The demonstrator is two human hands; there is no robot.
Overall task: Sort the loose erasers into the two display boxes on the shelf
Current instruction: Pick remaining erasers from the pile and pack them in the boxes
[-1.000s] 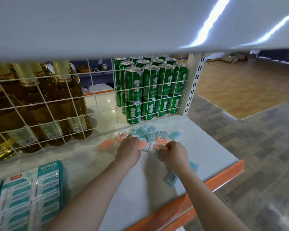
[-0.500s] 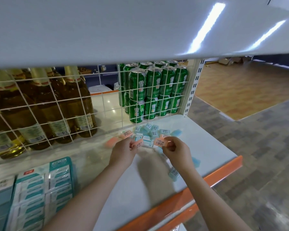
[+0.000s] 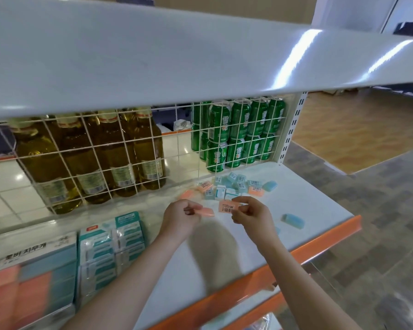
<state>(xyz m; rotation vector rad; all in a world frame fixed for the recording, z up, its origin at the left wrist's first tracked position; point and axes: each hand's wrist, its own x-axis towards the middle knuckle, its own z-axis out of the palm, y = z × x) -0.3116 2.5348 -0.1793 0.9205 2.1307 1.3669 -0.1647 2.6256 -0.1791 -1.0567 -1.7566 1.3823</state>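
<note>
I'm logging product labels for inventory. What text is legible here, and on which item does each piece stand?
"지우개", after a partly blurred word: white lid of the orange-and-teal display box.
Pale characters down the green drink cans: too blurred to read.
Barcode sticker on the orange eraser in the right hand: digits too small.
Labels on the amber glass bottles and the teal-and-white display box: unreadable.

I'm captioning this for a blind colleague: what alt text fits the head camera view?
Each hand, left hand and right hand, pinches an orange eraser above a white shelf. A loose pile of blue erasers lies behind; eraser display boxes stand at left.
</note>
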